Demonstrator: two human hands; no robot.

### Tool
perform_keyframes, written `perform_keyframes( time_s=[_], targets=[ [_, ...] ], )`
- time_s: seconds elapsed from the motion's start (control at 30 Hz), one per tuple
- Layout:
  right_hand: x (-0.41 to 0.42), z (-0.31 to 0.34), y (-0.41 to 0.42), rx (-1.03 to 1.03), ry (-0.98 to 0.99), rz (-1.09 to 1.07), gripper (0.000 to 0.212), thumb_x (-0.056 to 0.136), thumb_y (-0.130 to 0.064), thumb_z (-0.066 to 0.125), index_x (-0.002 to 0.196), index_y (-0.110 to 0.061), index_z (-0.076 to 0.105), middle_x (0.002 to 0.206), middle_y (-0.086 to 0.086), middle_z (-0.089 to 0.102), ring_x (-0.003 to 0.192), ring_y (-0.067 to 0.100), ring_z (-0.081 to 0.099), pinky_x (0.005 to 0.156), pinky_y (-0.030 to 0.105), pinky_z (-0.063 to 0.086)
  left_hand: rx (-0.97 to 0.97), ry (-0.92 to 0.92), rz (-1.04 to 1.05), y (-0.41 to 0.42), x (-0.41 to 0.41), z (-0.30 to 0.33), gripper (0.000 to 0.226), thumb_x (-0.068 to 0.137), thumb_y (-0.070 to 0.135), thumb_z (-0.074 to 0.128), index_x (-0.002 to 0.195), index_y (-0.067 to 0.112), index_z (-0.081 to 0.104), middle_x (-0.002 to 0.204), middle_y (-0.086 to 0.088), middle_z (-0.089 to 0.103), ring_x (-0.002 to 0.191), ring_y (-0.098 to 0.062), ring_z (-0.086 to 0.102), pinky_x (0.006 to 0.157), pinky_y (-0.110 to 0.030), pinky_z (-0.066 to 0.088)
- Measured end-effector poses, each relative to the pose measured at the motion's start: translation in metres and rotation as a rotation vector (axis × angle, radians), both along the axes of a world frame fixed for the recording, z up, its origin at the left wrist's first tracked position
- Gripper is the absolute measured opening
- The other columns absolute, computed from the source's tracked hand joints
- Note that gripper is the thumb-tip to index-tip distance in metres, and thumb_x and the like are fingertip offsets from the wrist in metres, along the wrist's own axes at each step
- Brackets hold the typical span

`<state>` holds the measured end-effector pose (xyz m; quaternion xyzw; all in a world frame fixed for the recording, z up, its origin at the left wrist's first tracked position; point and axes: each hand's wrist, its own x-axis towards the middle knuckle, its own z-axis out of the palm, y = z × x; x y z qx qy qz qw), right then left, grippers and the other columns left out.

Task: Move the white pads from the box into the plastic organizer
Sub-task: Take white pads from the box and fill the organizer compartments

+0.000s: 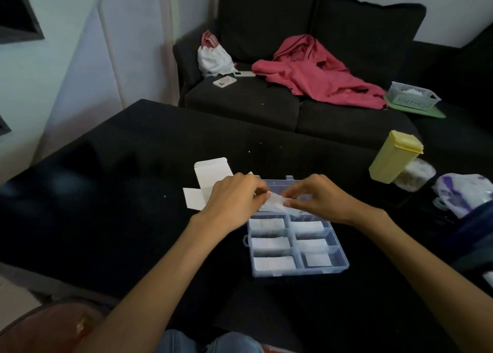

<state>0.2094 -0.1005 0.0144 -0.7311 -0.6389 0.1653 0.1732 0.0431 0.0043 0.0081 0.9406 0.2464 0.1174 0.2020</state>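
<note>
A clear plastic organizer (341, 266) lies open on the black table in front of me, and several of its compartments hold white pads (270, 246). Above its far half, my left hand (234, 196) and my right hand (318, 198) together pinch one white pad (274, 202), each at one end. Just behind my left hand lies the white cardboard box (210, 172) with its flaps open; the hand hides part of it.
A yellow lidded container (394, 156) and a clear jar (414, 175) stand at the table's right, beside a purple-and-white bag (464, 192). Behind the table is a dark sofa with a pink garment (312, 72), phones and a white basket (410, 96).
</note>
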Motion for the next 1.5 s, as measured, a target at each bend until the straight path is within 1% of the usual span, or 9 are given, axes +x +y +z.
perform_keyframes(
  time_s=[0.2, 0.37, 0.63, 0.83, 0.93, 1.07, 1.33, 1.43, 1.5],
  targets=[
    [0.030, 0.002, -0.029, -0.061, 0.033, -0.073, 0.020, 0.088, -0.015, 0.061, 0.106, -0.013, 0.067, 0.104, -0.002, 0.066, 0.093, 0.002, 0.060, 0.080, 0.017, 0.050, -0.011, 0.022, -0.117, -0.013, 0.042, -0.009, 0.024, 0.093, 0.029, 0.056, 0.116, 0.028, 0.063, 0.107, 0.004, 0.065, 0.097, -0.011, 0.058, 0.083, -0.032, 0.050],
    [0.055, -0.010, -0.050, -0.042, 0.035, -0.164, 0.025, 0.090, -0.014, 0.058, 0.114, -0.017, 0.062, 0.109, -0.007, 0.061, 0.101, 0.000, 0.054, 0.081, 0.013, 0.043, -0.052, -0.016, -0.131, -0.030, 0.077, -0.029, 0.025, 0.093, 0.025, 0.058, 0.116, 0.023, 0.064, 0.104, 0.002, 0.067, 0.093, -0.012, 0.062, 0.075, -0.026, 0.049],
    [0.073, -0.052, -0.070, -0.015, 0.071, -0.272, 0.020, 0.087, -0.014, 0.061, 0.106, -0.016, 0.066, 0.106, -0.005, 0.065, 0.099, 0.002, 0.058, 0.083, 0.017, 0.046, -0.152, 0.035, -0.090, -0.046, 0.100, -0.068, 0.025, 0.090, 0.024, 0.062, 0.114, 0.021, 0.065, 0.107, 0.002, 0.069, 0.096, -0.012, 0.064, 0.084, -0.028, 0.051],
    [0.068, -0.087, -0.061, -0.064, 0.058, -0.244, 0.018, 0.088, -0.014, 0.060, 0.104, -0.019, 0.068, 0.107, -0.005, 0.066, 0.095, 0.004, 0.057, 0.077, 0.014, 0.044, 0.006, 0.151, -0.147, -0.043, 0.090, -0.087, 0.024, 0.092, 0.029, 0.058, 0.114, 0.027, 0.064, 0.107, 0.002, 0.066, 0.097, -0.014, 0.059, 0.088, -0.031, 0.048],
    [0.067, -0.097, -0.061, -0.100, 0.052, -0.242, 0.020, 0.089, -0.014, 0.059, 0.106, -0.018, 0.069, 0.110, -0.004, 0.066, 0.099, 0.006, 0.057, 0.082, 0.017, 0.045, 0.056, 0.188, -0.202, -0.042, 0.085, -0.091, 0.027, 0.094, 0.028, 0.054, 0.119, 0.027, 0.063, 0.110, 0.000, 0.063, 0.103, -0.016, 0.053, 0.096, -0.033, 0.040],
    [0.068, -0.102, -0.061, -0.157, 0.079, -0.234, 0.023, 0.090, -0.010, 0.057, 0.108, -0.016, 0.069, 0.114, 0.000, 0.066, 0.103, 0.010, 0.059, 0.092, 0.028, 0.050, 0.117, 0.183, -0.239, -0.043, 0.082, -0.090, 0.029, 0.095, 0.026, 0.053, 0.122, 0.025, 0.062, 0.110, -0.003, 0.060, 0.102, -0.017, 0.049, 0.093, -0.030, 0.037],
    [0.068, -0.101, -0.049, -0.236, -0.148, -0.183, 0.023, 0.086, -0.022, 0.065, 0.108, -0.019, 0.069, 0.110, 0.000, 0.068, 0.090, 0.009, 0.060, 0.084, 0.022, 0.050, 0.270, 0.260, -0.288, -0.051, 0.083, -0.083, 0.032, 0.096, 0.016, 0.047, 0.124, 0.025, 0.060, 0.111, -0.007, 0.057, 0.105, -0.022, 0.049, 0.091, -0.032, 0.037],
    [0.066, -0.097, -0.048, -0.216, -0.293, -0.163, 0.024, 0.085, -0.026, 0.065, 0.109, -0.022, 0.069, 0.112, -0.002, 0.066, 0.095, 0.011, 0.059, 0.088, 0.024, 0.048, 0.349, 0.305, -0.315, -0.053, 0.083, -0.082, 0.032, 0.095, 0.016, 0.049, 0.124, 0.022, 0.061, 0.114, -0.007, 0.059, 0.109, -0.021, 0.046, 0.094, -0.032, 0.035],
    [0.065, -0.093, -0.049, -0.192, -0.409, -0.129, 0.023, 0.088, -0.030, 0.060, 0.110, -0.024, 0.068, 0.110, -0.003, 0.066, 0.099, 0.011, 0.057, 0.094, 0.025, 0.039, 0.389, 0.342, -0.325, -0.054, 0.083, -0.081, 0.031, 0.095, 0.016, 0.050, 0.124, 0.020, 0.060, 0.116, -0.006, 0.058, 0.113, -0.021, 0.043, 0.097, -0.033, 0.033]
  ],
)
